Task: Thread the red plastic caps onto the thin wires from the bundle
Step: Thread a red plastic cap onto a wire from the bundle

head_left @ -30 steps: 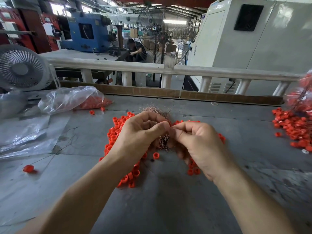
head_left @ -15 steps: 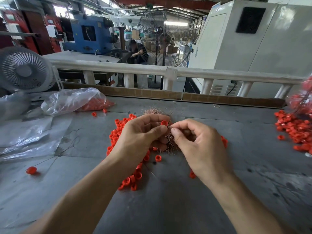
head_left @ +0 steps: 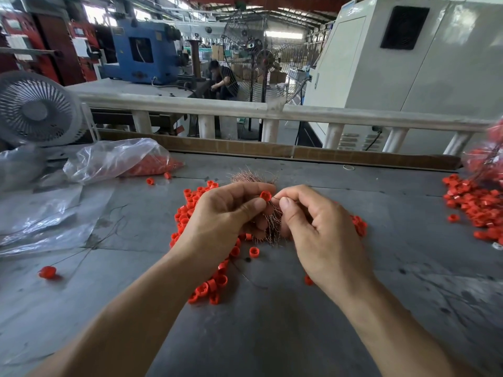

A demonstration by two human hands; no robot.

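Red caps (head_left: 190, 210) lie on a grey desk (head_left: 272, 336); the wire bundle (head_left: 254, 177) is coppery; the plastic bag (head_left: 114, 159) is clear.

The left hand (head_left: 223, 213) pinches a red cap (head_left: 265, 196) and holds the wires (head_left: 272, 227). The right hand (head_left: 318, 227) pinches one thin wire at the cap. More caps (head_left: 190, 202) (a big pile) lie on the table (head_left: 272, 336).
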